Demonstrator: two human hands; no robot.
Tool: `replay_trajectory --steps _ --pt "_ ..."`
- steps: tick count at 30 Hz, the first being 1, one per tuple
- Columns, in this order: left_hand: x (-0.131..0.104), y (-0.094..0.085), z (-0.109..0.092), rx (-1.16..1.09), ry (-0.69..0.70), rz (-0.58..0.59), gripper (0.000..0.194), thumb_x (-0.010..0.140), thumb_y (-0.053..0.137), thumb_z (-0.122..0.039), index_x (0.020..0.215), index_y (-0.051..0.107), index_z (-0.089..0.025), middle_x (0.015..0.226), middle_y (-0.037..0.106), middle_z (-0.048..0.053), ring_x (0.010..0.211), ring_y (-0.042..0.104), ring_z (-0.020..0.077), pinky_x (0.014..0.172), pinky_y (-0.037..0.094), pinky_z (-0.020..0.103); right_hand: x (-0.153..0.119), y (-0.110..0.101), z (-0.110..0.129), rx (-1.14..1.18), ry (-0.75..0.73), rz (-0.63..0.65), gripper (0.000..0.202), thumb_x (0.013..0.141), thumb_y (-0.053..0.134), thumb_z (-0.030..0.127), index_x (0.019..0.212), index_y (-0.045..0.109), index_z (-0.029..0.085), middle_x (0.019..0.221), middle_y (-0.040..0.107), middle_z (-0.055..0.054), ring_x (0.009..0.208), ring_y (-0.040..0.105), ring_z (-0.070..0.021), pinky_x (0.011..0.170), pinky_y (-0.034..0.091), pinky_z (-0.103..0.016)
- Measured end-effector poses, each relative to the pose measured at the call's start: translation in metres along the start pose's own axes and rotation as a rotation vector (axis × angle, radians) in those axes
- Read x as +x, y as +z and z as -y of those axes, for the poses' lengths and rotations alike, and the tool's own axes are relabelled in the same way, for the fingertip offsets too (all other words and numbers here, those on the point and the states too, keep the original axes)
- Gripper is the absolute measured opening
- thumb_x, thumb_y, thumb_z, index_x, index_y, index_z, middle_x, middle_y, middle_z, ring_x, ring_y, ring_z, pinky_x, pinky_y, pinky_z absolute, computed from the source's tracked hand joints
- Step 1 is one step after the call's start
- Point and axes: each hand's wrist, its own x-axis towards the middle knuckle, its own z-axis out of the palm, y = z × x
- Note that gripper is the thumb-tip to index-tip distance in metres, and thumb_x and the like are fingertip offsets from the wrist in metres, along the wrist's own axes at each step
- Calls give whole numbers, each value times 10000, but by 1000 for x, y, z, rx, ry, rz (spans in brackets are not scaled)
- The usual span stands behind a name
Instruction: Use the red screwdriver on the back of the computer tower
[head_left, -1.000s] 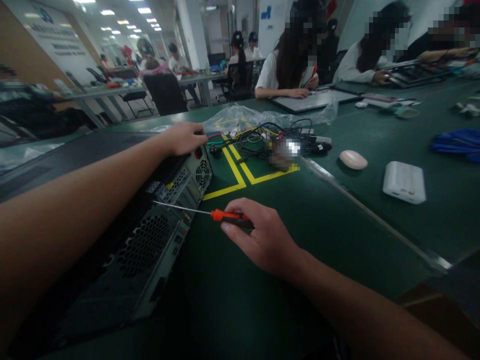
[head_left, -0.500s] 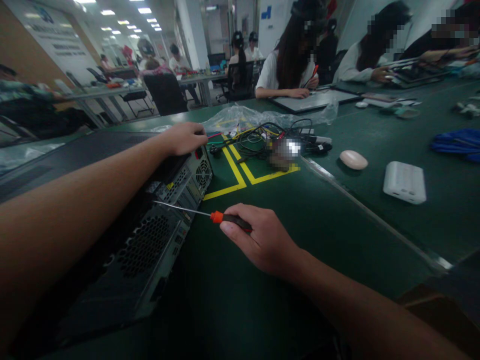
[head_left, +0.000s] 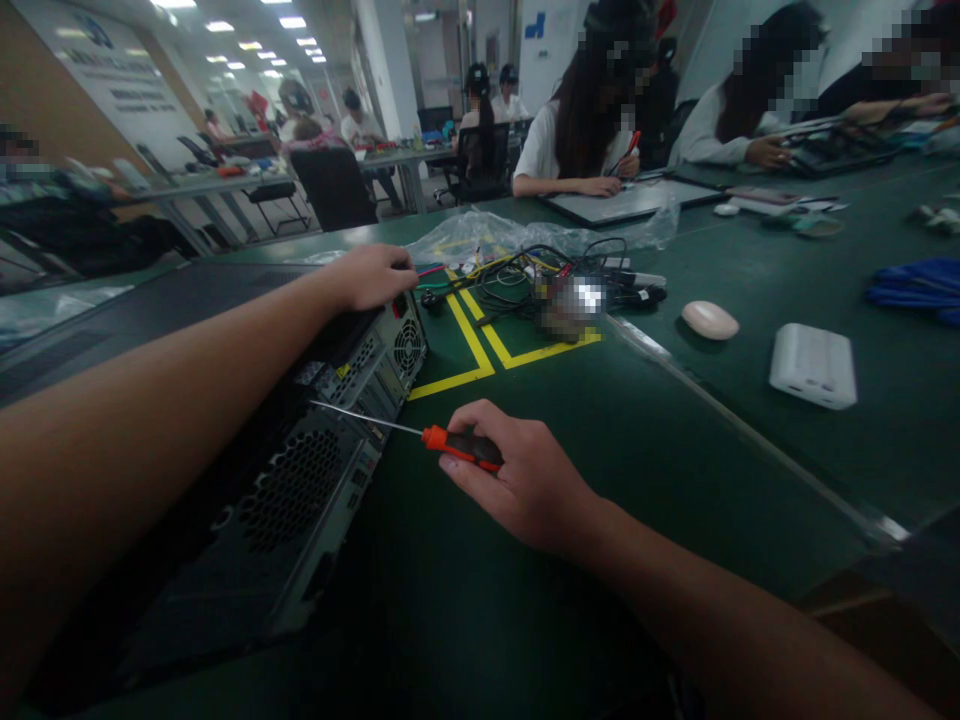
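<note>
A black computer case lies on the green table at the left, its rear panel with vents and ports facing right. My right hand is closed round the orange and black handle of a screwdriver. The long shaft points left, and its tip meets the rear panel near the edge above the honeycomb vent. My left hand rests on the far top corner of the case, next to the small fan grille; its fingers are bent over the edge and partly hidden.
Tangled cables and clear plastic film lie beyond the case. To the right are a pink oval object, a white box and a blue bundle. A person works across the table.
The fingers of my right hand have opened slightly round the screwdriver handle, which is turned so more orange shows. The tip and my left hand stay in place.
</note>
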Motion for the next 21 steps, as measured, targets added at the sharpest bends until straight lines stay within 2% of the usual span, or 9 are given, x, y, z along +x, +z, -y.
replay_trajectory --steps 9,16,21 --pt "-2 -1 -1 5 -10 -10 581 944 506 -519 1302 845 -211 1224 823 159 1148 745 373 1016 553 473 1 2 1 -6 18 14 153 1052 690 388 1114 667 249 880 687 18 697 559 -155 718 370 -326" --pt "-1 -1 -2 -10 -6 8 611 927 511 -504 1333 842 -191 1233 829 165 1151 747 380 1032 555 480 2 0 4 -43 72 81 161 1086 693 377 1158 713 235 1005 764 -32 867 668 -203 808 411 -341" --pt "-2 -1 -2 -28 -7 3 601 908 531 -510 1315 848 -203 1204 826 169 1137 746 382 1040 545 501 4 -1 6 -80 88 103 167 1123 679 377 1165 736 226 977 754 -23 857 651 -195 790 384 -330"
